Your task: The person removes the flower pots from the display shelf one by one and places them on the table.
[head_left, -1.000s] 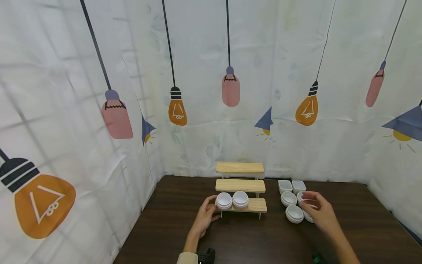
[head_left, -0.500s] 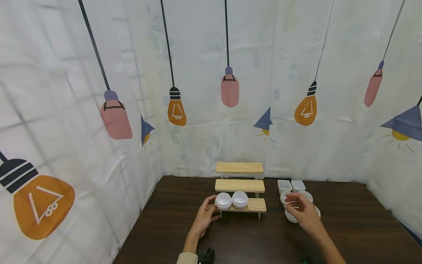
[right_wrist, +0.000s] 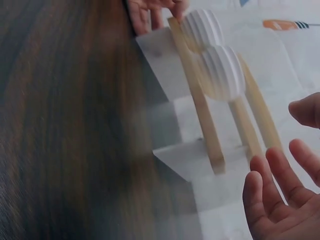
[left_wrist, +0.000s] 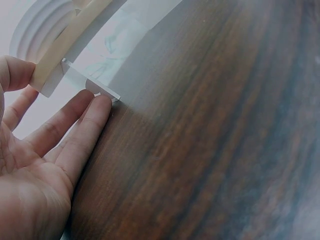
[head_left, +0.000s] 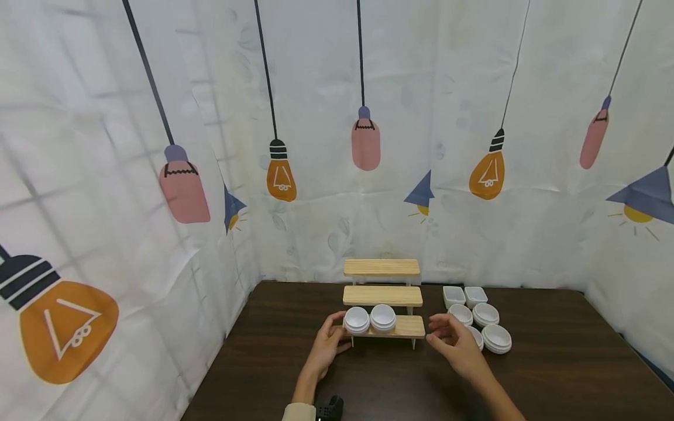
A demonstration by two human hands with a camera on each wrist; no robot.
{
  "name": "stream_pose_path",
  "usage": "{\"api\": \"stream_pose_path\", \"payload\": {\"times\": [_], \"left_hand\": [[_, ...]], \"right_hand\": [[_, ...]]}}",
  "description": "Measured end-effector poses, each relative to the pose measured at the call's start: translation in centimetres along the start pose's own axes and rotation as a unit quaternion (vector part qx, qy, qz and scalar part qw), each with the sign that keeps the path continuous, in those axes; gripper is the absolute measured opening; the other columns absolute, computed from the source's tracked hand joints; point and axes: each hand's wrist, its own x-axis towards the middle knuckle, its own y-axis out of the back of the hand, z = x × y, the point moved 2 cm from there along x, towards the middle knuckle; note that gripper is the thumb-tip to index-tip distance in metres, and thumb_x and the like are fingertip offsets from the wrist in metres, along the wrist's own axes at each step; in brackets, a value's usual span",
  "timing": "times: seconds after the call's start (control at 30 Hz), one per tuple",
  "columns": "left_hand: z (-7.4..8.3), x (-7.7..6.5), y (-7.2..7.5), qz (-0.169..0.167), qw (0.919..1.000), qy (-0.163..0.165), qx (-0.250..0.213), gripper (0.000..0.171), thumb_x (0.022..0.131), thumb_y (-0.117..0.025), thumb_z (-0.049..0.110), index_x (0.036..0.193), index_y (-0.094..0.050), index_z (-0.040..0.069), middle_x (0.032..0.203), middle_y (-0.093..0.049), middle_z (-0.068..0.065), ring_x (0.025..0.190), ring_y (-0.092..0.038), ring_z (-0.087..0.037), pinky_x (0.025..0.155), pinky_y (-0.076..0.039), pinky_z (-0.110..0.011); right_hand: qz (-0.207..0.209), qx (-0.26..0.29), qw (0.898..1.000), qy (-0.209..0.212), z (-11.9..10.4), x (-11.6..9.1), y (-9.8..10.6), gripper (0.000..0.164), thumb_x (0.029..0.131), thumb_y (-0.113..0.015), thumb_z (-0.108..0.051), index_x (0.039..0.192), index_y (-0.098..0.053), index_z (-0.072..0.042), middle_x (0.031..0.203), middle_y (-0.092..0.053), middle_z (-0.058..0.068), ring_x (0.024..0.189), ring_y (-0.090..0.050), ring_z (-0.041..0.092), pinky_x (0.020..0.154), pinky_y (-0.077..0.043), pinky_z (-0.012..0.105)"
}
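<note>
A three-step wooden display stand (head_left: 412, 328) is on the table in the head view. Two stacks of white round bowls, the left stack (head_left: 356, 320) and the right stack (head_left: 382, 318), sit on its lowest step. My left hand (head_left: 324, 346) holds the left end of that step; in the left wrist view its fingers (left_wrist: 85, 125) reach down to the leg under the board. My right hand (head_left: 459, 346) hovers at the step's right end with nothing in it. Its fingers (right_wrist: 285, 175) are loosely bent and spread in the right wrist view, and part of a bowl stack is hidden behind it.
To the right of the stand are several round white bowl stacks (head_left: 497, 338). Behind them stand two square white dishes, the left dish (head_left: 454, 295) and the right dish (head_left: 475, 295). A curtain (head_left: 316, 234) printed with lamps rises behind the dark table (head_left: 274, 345).
My right hand has moved left, from over the round bowls to near the right end of the stand, uncovering the right-hand bowls. My left hand has stayed at the stand.
</note>
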Motion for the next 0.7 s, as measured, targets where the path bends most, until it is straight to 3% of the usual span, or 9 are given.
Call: {"api": "stream_pose_path", "payload": {"times": [0.27, 0.7], "left_hand": [[-0.1, 0.1, 0.1, -0.001, 1.0000, 0.000, -0.002, 0.044, 0.104, -0.047, 0.008, 0.147, -0.046, 0.011, 0.114, -0.069, -0.010, 0.108, -0.068, -0.021, 0.097, -0.058, -0.051], [-0.2, 0.1, 0.0, -0.003, 1.0000, -0.006, 0.002, 0.043, 0.104, -0.048, 0.009, 0.148, -0.045, 0.010, 0.114, -0.069, -0.010, 0.108, -0.068, -0.025, 0.095, -0.059, -0.049]], "right_hand": [[-0.013, 0.019, 1.000, -0.003, -0.3, 0.0, -1.5, 0.039, 0.089, -0.075, -0.003, 0.124, -0.059, 0.004, 0.115, -0.064, 0.025, 0.090, -0.062, 0.004, 0.074, -0.055, 0.024], [-0.033, 0.017, 0.999, -0.012, -0.6, 1.2, -3.0, 0.042, 0.090, -0.077, -0.009, 0.127, -0.060, -0.002, 0.118, -0.066, 0.018, 0.093, -0.064, 0.008, 0.079, -0.056, 0.023]]}}
